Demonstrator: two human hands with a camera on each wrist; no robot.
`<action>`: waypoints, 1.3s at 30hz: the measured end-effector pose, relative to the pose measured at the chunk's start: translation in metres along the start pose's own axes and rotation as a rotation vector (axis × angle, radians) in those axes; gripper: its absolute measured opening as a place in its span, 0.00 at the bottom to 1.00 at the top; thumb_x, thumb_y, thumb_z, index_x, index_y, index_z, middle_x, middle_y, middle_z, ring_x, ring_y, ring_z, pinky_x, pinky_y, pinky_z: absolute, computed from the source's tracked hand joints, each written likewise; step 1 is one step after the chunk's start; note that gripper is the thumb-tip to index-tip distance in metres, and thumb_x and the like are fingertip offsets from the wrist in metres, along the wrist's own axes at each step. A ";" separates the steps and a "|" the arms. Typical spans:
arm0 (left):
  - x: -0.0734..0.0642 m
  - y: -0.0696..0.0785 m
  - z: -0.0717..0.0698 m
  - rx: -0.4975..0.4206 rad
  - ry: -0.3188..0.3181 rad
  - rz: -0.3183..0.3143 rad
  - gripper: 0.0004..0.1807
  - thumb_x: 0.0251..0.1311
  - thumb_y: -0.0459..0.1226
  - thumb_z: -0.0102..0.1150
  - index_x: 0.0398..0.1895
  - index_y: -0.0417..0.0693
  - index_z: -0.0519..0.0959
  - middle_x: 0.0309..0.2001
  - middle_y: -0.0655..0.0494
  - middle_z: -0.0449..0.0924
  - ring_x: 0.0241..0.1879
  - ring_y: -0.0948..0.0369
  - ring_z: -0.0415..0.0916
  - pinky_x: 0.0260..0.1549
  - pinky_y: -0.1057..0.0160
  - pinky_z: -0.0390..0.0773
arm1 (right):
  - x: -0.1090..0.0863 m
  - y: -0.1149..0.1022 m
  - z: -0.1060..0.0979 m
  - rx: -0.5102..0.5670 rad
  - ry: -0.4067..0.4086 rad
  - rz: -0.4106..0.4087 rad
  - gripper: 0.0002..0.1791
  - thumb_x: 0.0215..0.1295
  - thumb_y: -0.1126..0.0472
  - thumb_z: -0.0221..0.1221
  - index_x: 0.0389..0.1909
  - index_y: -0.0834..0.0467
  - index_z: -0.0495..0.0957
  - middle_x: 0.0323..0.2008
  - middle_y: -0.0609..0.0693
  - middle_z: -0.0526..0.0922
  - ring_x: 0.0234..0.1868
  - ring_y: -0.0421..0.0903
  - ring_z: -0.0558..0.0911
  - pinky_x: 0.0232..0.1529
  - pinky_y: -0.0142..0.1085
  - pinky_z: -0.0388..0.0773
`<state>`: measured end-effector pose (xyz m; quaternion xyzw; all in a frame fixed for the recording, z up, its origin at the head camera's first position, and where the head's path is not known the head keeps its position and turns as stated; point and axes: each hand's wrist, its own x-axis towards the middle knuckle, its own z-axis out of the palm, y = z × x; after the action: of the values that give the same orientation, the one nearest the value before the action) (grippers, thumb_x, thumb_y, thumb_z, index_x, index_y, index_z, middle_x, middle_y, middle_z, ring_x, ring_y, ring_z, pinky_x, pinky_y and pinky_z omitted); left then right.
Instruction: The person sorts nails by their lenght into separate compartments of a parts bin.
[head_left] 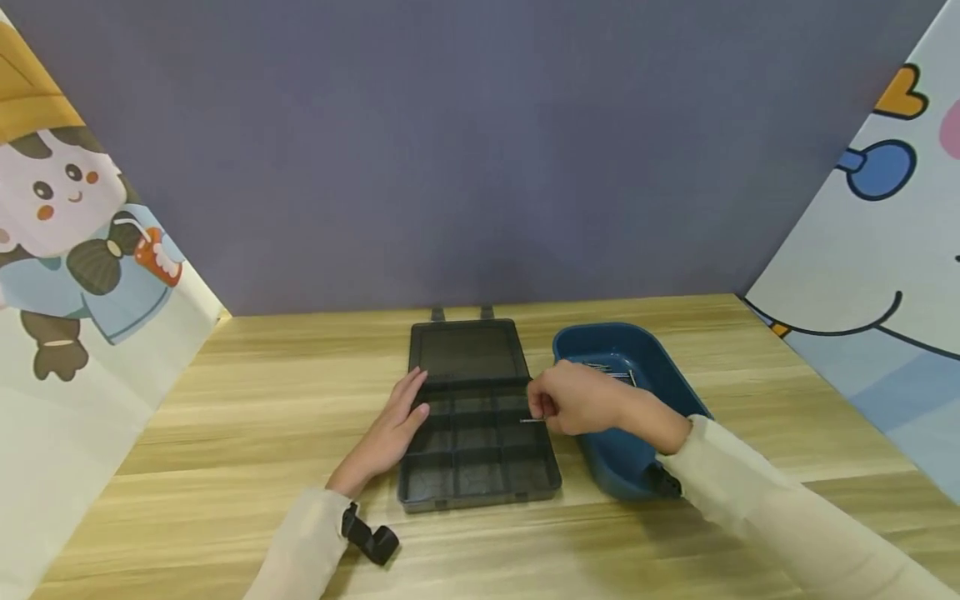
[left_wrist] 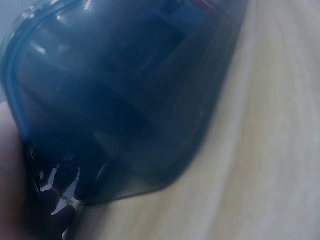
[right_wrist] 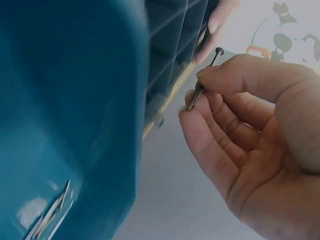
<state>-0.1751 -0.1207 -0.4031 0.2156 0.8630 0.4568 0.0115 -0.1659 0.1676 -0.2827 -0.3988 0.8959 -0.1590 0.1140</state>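
My right hand (head_left: 573,398) pinches a thin metal nail (head_left: 532,421) between thumb and fingertips. In the right wrist view, the nail (right_wrist: 204,80) points its round head up and away from the fingers. This hand is over the right side of a dark, see-through compartment box (head_left: 478,503), whose lid (head_left: 468,350) lies folded back. With fingers extended, my left hand (head_left: 386,433) rests at the box's left edge. To the right stands a blue tub (head_left: 637,450), with several loose nails (head_left: 618,375) inside. Blurred, blue-tinted plastic (left_wrist: 125,100) fills much of the left wrist view.
Everything stands on a wood-grain table (head_left: 225,433). A dark grey panel (head_left: 480,150) rises at the back, and cartoon-printed walls (head_left: 75,250) flank both sides. A black wrist strap (head_left: 367,537) sits on the left sleeve. The right forearm reaches across the tub.
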 end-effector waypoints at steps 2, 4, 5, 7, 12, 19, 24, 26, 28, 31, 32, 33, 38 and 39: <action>-0.001 -0.001 0.001 0.001 0.002 0.004 0.30 0.72 0.36 0.39 0.74 0.37 0.48 0.75 0.38 0.40 0.73 0.39 0.41 0.65 0.34 0.48 | 0.003 -0.005 0.006 0.007 -0.016 0.005 0.11 0.51 0.74 0.57 0.24 0.53 0.76 0.17 0.41 0.70 0.17 0.33 0.62 0.23 0.27 0.62; -0.001 -0.001 0.001 0.001 0.001 0.009 0.30 0.72 0.36 0.39 0.74 0.36 0.48 0.75 0.38 0.41 0.73 0.39 0.41 0.65 0.34 0.48 | 0.006 -0.010 0.011 0.019 -0.036 0.011 0.12 0.51 0.74 0.57 0.23 0.53 0.76 0.16 0.40 0.69 0.17 0.34 0.61 0.23 0.27 0.60; -0.001 -0.001 0.001 0.001 0.002 0.012 0.30 0.72 0.36 0.39 0.73 0.36 0.48 0.75 0.38 0.41 0.73 0.39 0.41 0.65 0.34 0.48 | 0.007 -0.012 0.013 0.025 -0.047 0.013 0.11 0.52 0.74 0.57 0.23 0.53 0.76 0.16 0.40 0.68 0.17 0.34 0.60 0.23 0.27 0.59; -0.002 -0.001 0.001 -0.005 0.007 0.013 0.30 0.72 0.36 0.39 0.73 0.36 0.49 0.75 0.38 0.41 0.73 0.39 0.41 0.65 0.33 0.49 | 0.011 -0.017 0.017 0.037 -0.059 0.007 0.11 0.51 0.74 0.56 0.23 0.54 0.76 0.15 0.40 0.65 0.16 0.35 0.57 0.22 0.27 0.56; -0.003 -0.001 0.000 -0.017 0.015 0.013 0.30 0.72 0.36 0.39 0.73 0.36 0.48 0.75 0.37 0.40 0.72 0.38 0.41 0.64 0.33 0.49 | 0.021 -0.028 0.024 0.055 -0.083 -0.012 0.09 0.51 0.75 0.56 0.23 0.57 0.77 0.15 0.41 0.65 0.16 0.35 0.56 0.21 0.27 0.55; -0.004 -0.002 0.001 -0.010 0.019 0.008 0.30 0.72 0.36 0.39 0.73 0.35 0.49 0.75 0.38 0.41 0.73 0.39 0.41 0.65 0.34 0.49 | 0.033 -0.037 0.032 0.056 -0.111 0.002 0.07 0.52 0.73 0.59 0.25 0.57 0.79 0.15 0.40 0.70 0.15 0.34 0.62 0.19 0.26 0.59; -0.002 -0.002 0.001 -0.008 0.020 0.004 0.30 0.72 0.36 0.39 0.74 0.37 0.49 0.75 0.39 0.41 0.73 0.39 0.42 0.65 0.34 0.49 | 0.037 -0.042 0.036 0.053 -0.117 -0.002 0.06 0.53 0.71 0.61 0.25 0.57 0.80 0.16 0.39 0.72 0.15 0.33 0.65 0.19 0.25 0.62; -0.003 -0.002 0.002 -0.010 0.022 0.006 0.30 0.72 0.37 0.39 0.74 0.37 0.48 0.75 0.39 0.41 0.73 0.39 0.42 0.65 0.34 0.49 | 0.038 -0.045 0.038 0.055 -0.124 -0.005 0.06 0.53 0.71 0.61 0.26 0.57 0.80 0.16 0.39 0.72 0.15 0.33 0.66 0.19 0.25 0.63; -0.004 -0.003 0.002 -0.010 0.028 0.015 0.30 0.72 0.36 0.38 0.73 0.36 0.49 0.74 0.38 0.41 0.72 0.38 0.42 0.64 0.33 0.50 | 0.038 -0.047 0.040 0.057 -0.134 -0.009 0.06 0.53 0.71 0.62 0.26 0.57 0.80 0.17 0.39 0.73 0.16 0.33 0.67 0.20 0.25 0.64; -0.005 -0.001 0.002 -0.003 0.038 0.033 0.29 0.72 0.34 0.38 0.72 0.33 0.49 0.74 0.34 0.42 0.71 0.36 0.42 0.64 0.32 0.50 | 0.039 -0.050 0.043 0.060 -0.145 -0.009 0.06 0.53 0.71 0.62 0.26 0.56 0.80 0.17 0.39 0.74 0.16 0.33 0.69 0.20 0.25 0.66; -0.005 0.000 0.002 0.000 0.045 0.040 0.29 0.71 0.33 0.38 0.72 0.31 0.50 0.73 0.33 0.42 0.71 0.35 0.43 0.63 0.32 0.50 | 0.040 -0.050 0.043 0.057 -0.147 -0.008 0.06 0.53 0.71 0.62 0.26 0.56 0.80 0.17 0.39 0.74 0.16 0.33 0.69 0.20 0.25 0.66; -0.005 0.002 0.002 0.006 0.050 0.047 0.28 0.71 0.32 0.38 0.71 0.30 0.50 0.73 0.32 0.42 0.71 0.35 0.43 0.63 0.32 0.51 | 0.040 -0.051 0.044 0.055 -0.149 -0.008 0.06 0.53 0.71 0.62 0.26 0.56 0.80 0.18 0.39 0.74 0.16 0.33 0.69 0.20 0.25 0.66; 0.001 0.011 0.002 0.018 0.081 0.044 0.27 0.69 0.28 0.39 0.69 0.26 0.53 0.72 0.32 0.44 0.71 0.35 0.44 0.64 0.34 0.51 | 0.042 -0.051 0.044 0.047 -0.146 -0.016 0.06 0.54 0.71 0.62 0.26 0.56 0.80 0.18 0.40 0.75 0.17 0.33 0.70 0.20 0.25 0.67; 0.002 0.012 0.003 0.018 0.085 0.033 0.26 0.70 0.29 0.40 0.69 0.27 0.54 0.72 0.32 0.45 0.71 0.35 0.45 0.64 0.34 0.51 | 0.042 -0.052 0.044 0.048 -0.145 -0.021 0.06 0.54 0.71 0.62 0.26 0.56 0.80 0.18 0.40 0.75 0.17 0.33 0.70 0.20 0.25 0.67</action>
<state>-0.1716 -0.1121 -0.3948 0.2104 0.8631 0.4578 -0.0349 -0.1439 0.0949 -0.3071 -0.4156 0.8771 -0.1523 0.1865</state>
